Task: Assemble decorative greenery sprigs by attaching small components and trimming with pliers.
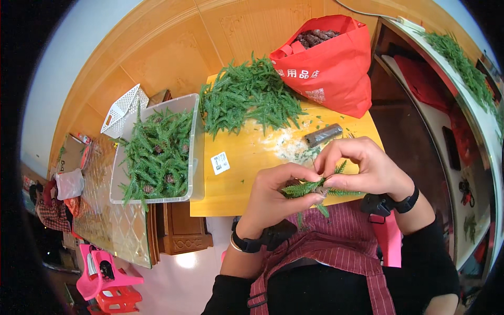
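While both hands meet over the person's lap, the left hand (pixel 278 197) pinches the stem end of a small green sprig (pixel 310 187) with its fingers pressed together, and the right hand (pixel 362 168) pinches the leafy part of the same sprig from above. The sprig sits just in front of the striped apron (pixel 320 252), near the edge of the yellow bench (pixel 247 178). It looks like the person is putting the little branches together into one piece; the next move likely needs a steady hold and small, careful finger turns. On the bench lies a big heap of green sprigs (pixel 249 97). A clear plastic box (pixel 155 149) on the left holds more sprigs with pine cones. A square white sticker (pixel 220 163) is stuck on the bench. A red bag (pixel 331 65) with white writing stands at the back.
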